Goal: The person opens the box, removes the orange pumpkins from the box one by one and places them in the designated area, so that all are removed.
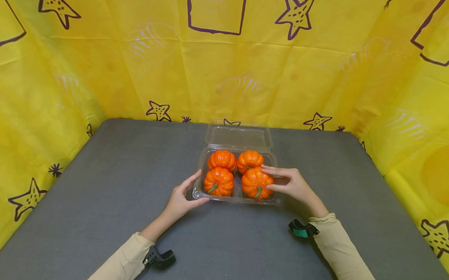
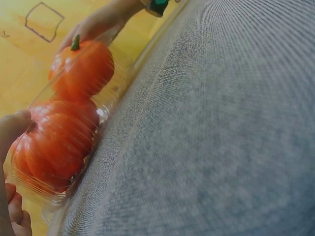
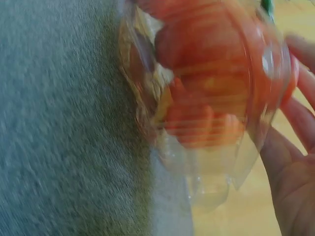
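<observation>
**Two hands at a clear box of four toy pumpkins**

Head view: a clear plastic clamshell box sits mid-table on a grey table, its lid lying open, hinged at the far side. Inside are four orange pumpkins in two rows; the near-right pumpkin and near-left pumpkin have green stems pointing toward the person.

Left hand is at the box's near-left corner. Fingers are straight and close together along the left wall, thumb lying along the front edge; it steadies, doesn't grip. Wrist low, forearm angled in from the lower left.

Right hand comes in from the right w/ fingers spread. Upper fingers reach over the near-right pumpkin's top, thumb and lower finger touch its right side. Looks like a loose cupping hold, not a firm pinch; the right wrist view is too blurred to confirm. Palm faces left, wrist just above the table beside the box.

Doing this step well, as a judgement: keep the left hand pressing the thin box down so it doesn't slide or tip, and close the right fingers evenly round the pumpkin's ribs, not the stem, w/o bumping its neighbours.

Surroundings: yellow cloth w/ purple stars on three sides; beige sleeves, a small device at each wrist.
</observation>
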Demonstrator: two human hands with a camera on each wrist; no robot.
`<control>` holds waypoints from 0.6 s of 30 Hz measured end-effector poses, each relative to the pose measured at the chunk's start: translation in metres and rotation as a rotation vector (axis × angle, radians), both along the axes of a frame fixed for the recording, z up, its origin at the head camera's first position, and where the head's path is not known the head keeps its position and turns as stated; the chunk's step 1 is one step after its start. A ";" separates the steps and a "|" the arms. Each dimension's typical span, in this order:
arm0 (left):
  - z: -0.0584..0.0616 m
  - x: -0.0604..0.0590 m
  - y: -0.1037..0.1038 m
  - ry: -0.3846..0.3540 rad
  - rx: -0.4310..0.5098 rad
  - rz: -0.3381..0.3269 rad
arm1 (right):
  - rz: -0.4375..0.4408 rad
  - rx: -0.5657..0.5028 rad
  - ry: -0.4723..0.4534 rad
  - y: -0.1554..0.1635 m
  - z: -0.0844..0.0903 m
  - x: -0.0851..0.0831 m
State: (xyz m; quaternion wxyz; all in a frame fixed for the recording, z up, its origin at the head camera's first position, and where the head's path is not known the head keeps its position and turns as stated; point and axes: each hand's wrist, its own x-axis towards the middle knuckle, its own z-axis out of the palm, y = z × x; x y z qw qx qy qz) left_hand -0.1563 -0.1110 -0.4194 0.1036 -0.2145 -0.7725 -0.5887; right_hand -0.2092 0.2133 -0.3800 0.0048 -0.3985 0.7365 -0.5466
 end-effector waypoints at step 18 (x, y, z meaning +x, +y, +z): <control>0.000 0.000 0.000 -0.006 0.001 0.001 | -0.049 0.071 -0.045 -0.001 0.004 0.004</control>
